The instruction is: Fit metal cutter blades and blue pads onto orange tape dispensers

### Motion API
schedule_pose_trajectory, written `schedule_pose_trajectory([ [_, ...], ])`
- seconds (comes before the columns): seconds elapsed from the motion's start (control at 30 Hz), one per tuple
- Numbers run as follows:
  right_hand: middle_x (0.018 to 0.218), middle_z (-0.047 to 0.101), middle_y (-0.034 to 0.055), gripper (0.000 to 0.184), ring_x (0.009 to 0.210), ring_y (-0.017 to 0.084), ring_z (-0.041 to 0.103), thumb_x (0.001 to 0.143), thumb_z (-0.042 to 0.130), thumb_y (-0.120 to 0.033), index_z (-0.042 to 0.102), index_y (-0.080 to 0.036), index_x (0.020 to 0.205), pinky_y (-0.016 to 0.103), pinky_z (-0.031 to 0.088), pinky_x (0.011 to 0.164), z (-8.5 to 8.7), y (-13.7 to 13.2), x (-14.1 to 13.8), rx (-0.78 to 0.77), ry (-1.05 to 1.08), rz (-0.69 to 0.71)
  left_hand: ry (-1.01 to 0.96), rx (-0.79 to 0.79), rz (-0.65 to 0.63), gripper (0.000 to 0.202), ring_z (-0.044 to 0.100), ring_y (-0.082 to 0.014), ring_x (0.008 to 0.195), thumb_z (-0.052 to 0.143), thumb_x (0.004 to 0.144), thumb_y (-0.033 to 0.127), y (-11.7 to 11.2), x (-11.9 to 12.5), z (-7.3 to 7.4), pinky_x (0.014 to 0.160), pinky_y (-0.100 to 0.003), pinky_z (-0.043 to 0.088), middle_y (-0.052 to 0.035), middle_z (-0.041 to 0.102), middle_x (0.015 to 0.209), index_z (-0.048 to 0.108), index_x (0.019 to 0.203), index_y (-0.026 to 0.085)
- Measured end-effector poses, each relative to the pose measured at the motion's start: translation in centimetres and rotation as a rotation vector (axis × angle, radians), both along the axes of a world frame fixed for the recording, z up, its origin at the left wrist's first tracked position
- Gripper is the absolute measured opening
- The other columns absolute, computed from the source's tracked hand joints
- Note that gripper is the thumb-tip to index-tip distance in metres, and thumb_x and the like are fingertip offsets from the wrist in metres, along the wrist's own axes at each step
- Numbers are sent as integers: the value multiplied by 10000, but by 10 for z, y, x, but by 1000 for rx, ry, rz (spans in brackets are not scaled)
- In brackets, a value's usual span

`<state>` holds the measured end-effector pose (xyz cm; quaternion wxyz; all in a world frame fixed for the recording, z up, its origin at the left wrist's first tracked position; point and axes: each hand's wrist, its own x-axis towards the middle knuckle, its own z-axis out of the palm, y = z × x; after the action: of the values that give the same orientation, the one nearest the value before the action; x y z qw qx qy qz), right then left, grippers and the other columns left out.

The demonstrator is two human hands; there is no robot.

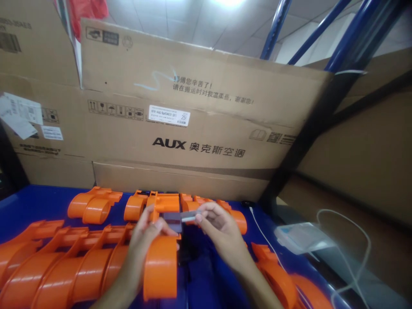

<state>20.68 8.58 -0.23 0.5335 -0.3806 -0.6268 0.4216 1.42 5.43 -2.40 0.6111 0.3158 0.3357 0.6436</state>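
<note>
My left hand (144, 240) is closed round an orange plastic housing (160, 266) with a curved shell, held over the blue table (38, 201). A dark rectangular insert (172, 221) sits at the housing's top. My right hand (219, 234) pinches a small grey flat piece (190, 216) between thumb and fingers, right against the dark insert. Both hands meet near the middle of the view.
Many more orange housings (58, 266) lie in rows at the left, behind the hands and at the lower right. Large cardboard boxes (193, 128) wall off the back. A white cable (347, 240) and clear plastic bag (299, 238) lie to the right. Blue rack posts (341, 38) rise behind.
</note>
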Motion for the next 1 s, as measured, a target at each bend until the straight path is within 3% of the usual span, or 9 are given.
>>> schedule_pose_trajectory([
  [0.13,774,671,5,252,596,129,577,806,776,-418,656,-210,884,225,423,498,5,2,9,36,54,-134,120,19,-24,456,715,-231,621,748,798,392,1,3,-6,583,-291,512,-15,756,656,537,1158,211],
  [0.23,686,675,5,262,516,131,561,823,759,-416,634,-208,923,226,418,443,3,2,8,12,121,-105,178,52,-63,490,715,-232,638,703,848,407,1,5,-11,613,-304,516,-32,763,681,493,1240,200],
  [0.43,815,745,56,231,640,176,671,827,764,-363,670,-198,958,285,530,579,-1,-4,3,54,212,21,182,26,-85,520,727,-239,619,716,835,445,5,4,-21,560,-286,515,-32,763,663,509,1247,204],
  [0.53,780,726,29,191,604,147,650,819,778,-351,688,-198,891,281,547,616,-2,-3,2,75,193,-51,174,6,-115,549,722,-237,552,700,837,480,9,4,-21,506,-277,517,-34,759,631,506,1260,189],
  [0.73,842,733,47,289,672,177,665,812,782,-377,694,-212,1033,288,571,593,-6,0,0,95,155,-158,248,76,-106,686,686,-230,424,652,861,515,13,4,-17,443,-257,519,-28,703,468,452,1374,107],
  [0.87,886,735,64,264,741,200,671,834,752,-397,722,-211,1019,292,557,610,-10,2,3,144,65,-227,145,43,-118,717,706,-248,445,704,823,501,14,2,-19,445,-289,551,-26,737,540,430,1388,154],
  [1.0,891,740,69,257,798,217,677,843,738,-400,724,-212,1018,328,557,709,-15,5,5,175,7,-231,-37,36,-230,572,749,-245,515,705,844,443,16,-2,-21,461,-294,573,-29,785,748,451,1317,248],
])
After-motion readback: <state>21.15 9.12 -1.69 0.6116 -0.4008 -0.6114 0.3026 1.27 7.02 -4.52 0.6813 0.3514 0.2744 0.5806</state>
